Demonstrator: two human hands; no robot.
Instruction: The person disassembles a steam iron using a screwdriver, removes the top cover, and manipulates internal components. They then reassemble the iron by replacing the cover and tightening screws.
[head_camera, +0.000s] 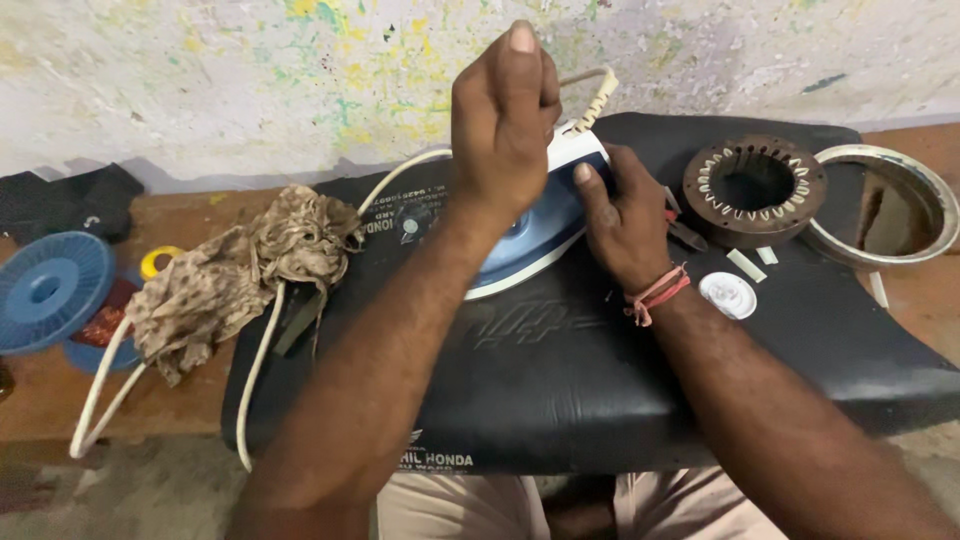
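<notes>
A white and blue clothes iron (540, 225) lies on a black padded cushion (560, 370) in front of me. My left hand (505, 115) is raised above the iron in a fist, pinching something thin near the white cord guard (598, 100). My right hand (622, 215) rests on the iron's right side and grips it; a red thread band circles its wrist. The iron's white cord (260, 370) runs off to the left, over the cushion's edge.
A crumpled patterned rag (235, 275) lies left of the iron. A motor stator ring (755, 190), a metal ring (890, 205), a white round cap (728, 295) and small pliers (685, 232) sit at the right. Blue discs (50, 290) lie far left.
</notes>
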